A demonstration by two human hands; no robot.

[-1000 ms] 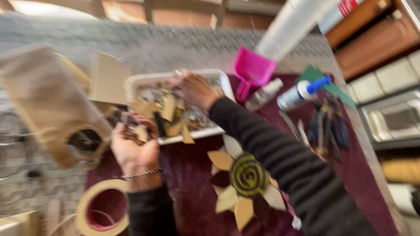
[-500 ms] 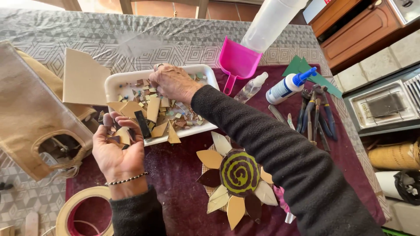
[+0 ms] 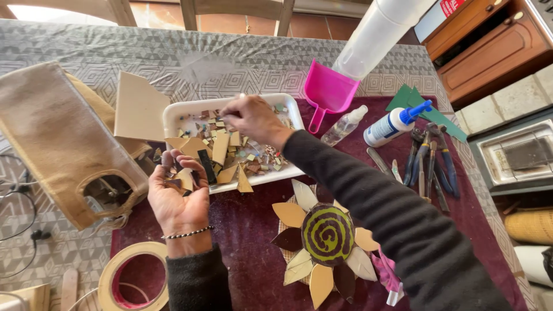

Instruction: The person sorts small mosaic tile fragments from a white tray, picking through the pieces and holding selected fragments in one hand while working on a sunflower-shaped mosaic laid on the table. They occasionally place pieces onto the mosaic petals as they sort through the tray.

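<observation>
1. A few tile pieces (image 3: 183,179) are cupped in the upturned left hand (image 3: 178,198), fingers loosely curled.
2. The right hand (image 3: 252,120) is reached into the white tray (image 3: 173,115), fingertips pinched among the shards (image 3: 222,147); whether one is gripped cannot be told.
3. A sunflower mosaic (image 3: 325,242) is laid on the maroon cloth (image 3: 253,230) just beside the tray.
</observation>
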